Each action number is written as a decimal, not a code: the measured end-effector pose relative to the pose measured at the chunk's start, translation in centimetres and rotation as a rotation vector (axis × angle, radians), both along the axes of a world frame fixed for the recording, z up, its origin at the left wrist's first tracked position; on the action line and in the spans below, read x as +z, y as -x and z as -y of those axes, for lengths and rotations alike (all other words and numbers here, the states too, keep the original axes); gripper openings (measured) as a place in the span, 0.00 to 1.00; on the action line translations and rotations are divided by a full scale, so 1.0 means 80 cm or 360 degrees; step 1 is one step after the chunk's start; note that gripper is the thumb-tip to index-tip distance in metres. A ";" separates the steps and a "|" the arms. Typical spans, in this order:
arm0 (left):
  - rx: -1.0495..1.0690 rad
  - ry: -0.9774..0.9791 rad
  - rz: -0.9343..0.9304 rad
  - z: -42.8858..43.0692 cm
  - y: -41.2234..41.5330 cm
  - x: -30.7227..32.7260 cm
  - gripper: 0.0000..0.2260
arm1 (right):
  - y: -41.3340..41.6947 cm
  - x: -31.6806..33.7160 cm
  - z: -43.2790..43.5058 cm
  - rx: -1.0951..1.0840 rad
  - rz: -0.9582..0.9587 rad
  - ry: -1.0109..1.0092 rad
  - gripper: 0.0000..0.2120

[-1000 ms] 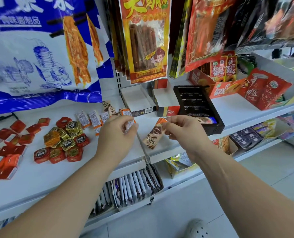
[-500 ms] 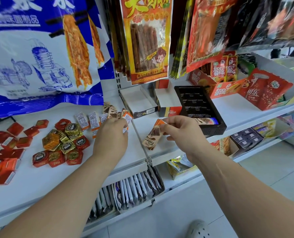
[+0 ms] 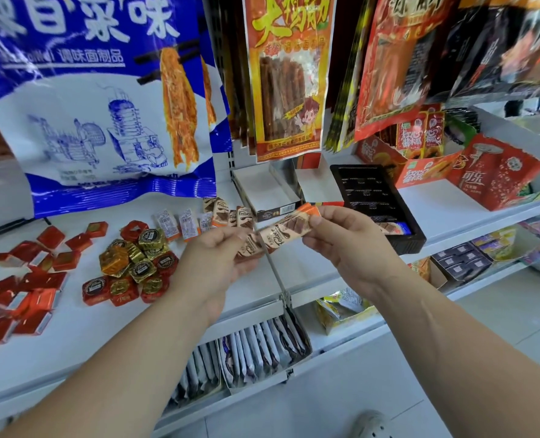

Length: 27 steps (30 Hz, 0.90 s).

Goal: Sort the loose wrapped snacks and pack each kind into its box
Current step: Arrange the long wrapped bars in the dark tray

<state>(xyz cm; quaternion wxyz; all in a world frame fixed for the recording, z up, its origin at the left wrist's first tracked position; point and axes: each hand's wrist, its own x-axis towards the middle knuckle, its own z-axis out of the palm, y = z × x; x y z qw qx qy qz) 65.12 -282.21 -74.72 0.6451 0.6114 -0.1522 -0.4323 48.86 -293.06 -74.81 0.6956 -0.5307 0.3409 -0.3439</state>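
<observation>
Far left, around 9 o'clock from the hands, a bunch of flat red foil-wrapped squares (image 3: 25,279) lies scattered on the white metal shelf (image 3: 73,352). Just right of them, still roughly 9 o'clock, sits a heap of chunky gold and red foil-wrapped chocolates (image 3: 133,263). At about 11 o'clock there's a row of small white-and-orange sachets (image 3: 175,221), and next to those a few loose brown-and-cream wrapped wafer bars (image 3: 219,210) near the back of the shelf.

The left hand (image 3: 212,270) has its fingers curled, pinching the lower end of the held brown-and-cream bars (image 3: 281,233). It looks like two stacked together, hard to be sure. They're tilted, up off the shelf, right over the seam between shelf sections. The right hand (image 3: 354,248) pinches the orange-tipped upper end between thumb and fingers, so both hands grip the same bundle.

Behind the hands at 12 o'clock is an open white cardboard box (image 3: 259,189). At 1 o'clock is a black ribbed plastic tray (image 3: 368,192), with one similar bar lying at its near end.
</observation>
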 end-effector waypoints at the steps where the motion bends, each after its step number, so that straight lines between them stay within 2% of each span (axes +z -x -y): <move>1: 0.0015 0.0025 -0.0103 0.000 0.003 -0.001 0.06 | -0.001 0.001 -0.002 -0.0006 0.0024 -0.0023 0.08; 4: 0.0072 0.0123 -0.0286 0.002 0.009 0.001 0.05 | -0.001 0.001 -0.003 -0.0079 0.0029 -0.0066 0.09; 8: 0.0107 0.0306 -0.0381 0.005 0.016 0.004 0.06 | 0.000 -0.004 0.000 -0.0221 -0.0079 -0.0046 0.06; 12: -0.0013 0.0389 -0.0310 0.008 0.028 0.001 0.08 | -0.004 -0.009 -0.005 -0.0254 -0.0113 -0.0087 0.07; 17: -0.0173 0.0478 0.0008 0.009 0.037 -0.001 0.16 | -0.007 -0.009 -0.006 -0.0295 -0.0077 -0.0205 0.08; 19: -0.0181 0.0469 0.0090 0.010 0.039 -0.001 0.15 | -0.006 -0.008 -0.007 -0.0302 -0.0039 -0.0210 0.07; 27: -0.0275 0.0438 0.0018 0.028 0.051 0.006 0.12 | 0.022 0.012 0.011 -0.0297 0.0000 -0.0119 0.09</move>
